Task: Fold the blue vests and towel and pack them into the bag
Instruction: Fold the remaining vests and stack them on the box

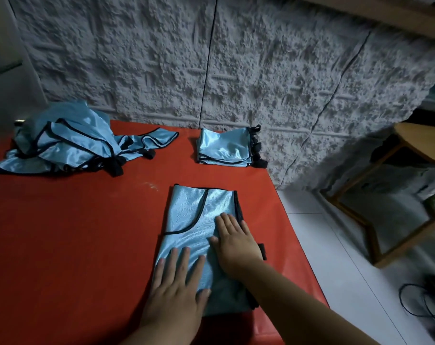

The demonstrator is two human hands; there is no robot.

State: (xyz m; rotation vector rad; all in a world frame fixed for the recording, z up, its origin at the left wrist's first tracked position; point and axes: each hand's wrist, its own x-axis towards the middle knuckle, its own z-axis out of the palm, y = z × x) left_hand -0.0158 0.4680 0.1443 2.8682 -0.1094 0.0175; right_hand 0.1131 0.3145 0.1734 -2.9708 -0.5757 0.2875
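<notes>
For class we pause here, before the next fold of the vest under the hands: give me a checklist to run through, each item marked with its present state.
1. Vest lies flat on the table: ok.
2. Left hand and right hand press flat on it: ok.
3. Room to fold toward the far end: ok.
4. Folded stack sits apart at the far edge: ok.
5. Unfolded pile waits, far left: ok.
6. Bag and towel ready: cannot tell, neither is in view.

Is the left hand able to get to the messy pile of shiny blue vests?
Probably yes. The left hand presses flat on the half-folded blue vest, holding nothing, and only bare red tabletop lies between it and the messy pile of shiny blue vests.
</notes>
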